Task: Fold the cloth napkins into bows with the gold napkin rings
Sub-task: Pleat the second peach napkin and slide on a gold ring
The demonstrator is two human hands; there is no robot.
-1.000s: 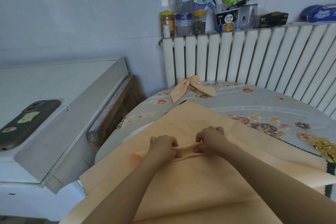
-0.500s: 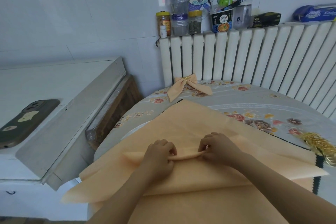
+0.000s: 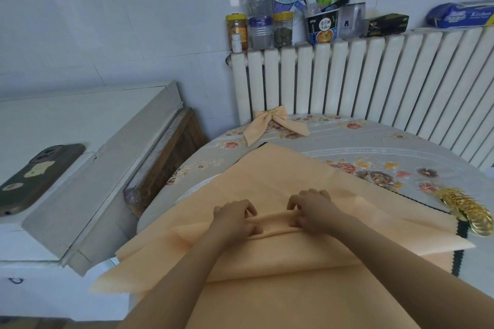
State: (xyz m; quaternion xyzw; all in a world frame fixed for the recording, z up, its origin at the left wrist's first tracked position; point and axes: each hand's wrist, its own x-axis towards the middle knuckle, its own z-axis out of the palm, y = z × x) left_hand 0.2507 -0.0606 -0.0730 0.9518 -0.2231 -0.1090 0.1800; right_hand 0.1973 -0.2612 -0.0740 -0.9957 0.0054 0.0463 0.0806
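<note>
2 hands work side by side at the middle of a large peach-coloured cloth napkin [image 3: 267, 184] spread over the round tabletop with the floral cover [image 3: 374, 147]. The left hand [image 3: 235, 218] and the right hand [image 3: 311, 208] each pinch a narrow raised pleat of the fabric between thumb and curled fingers, close together but not touching. The cloth looks light, soft and limp; it drapes over the near edge and would slump if let go, so I judge the fold is best gripped near its centre, as now. 1 finished peach napkin bow [image 3: 275, 125] lies at the far edge by the white ribbed radiator [image 3: 374, 77]. A heap of gold napkin rings [image 3: 466, 211] waits well to the right of the hands.
</note>
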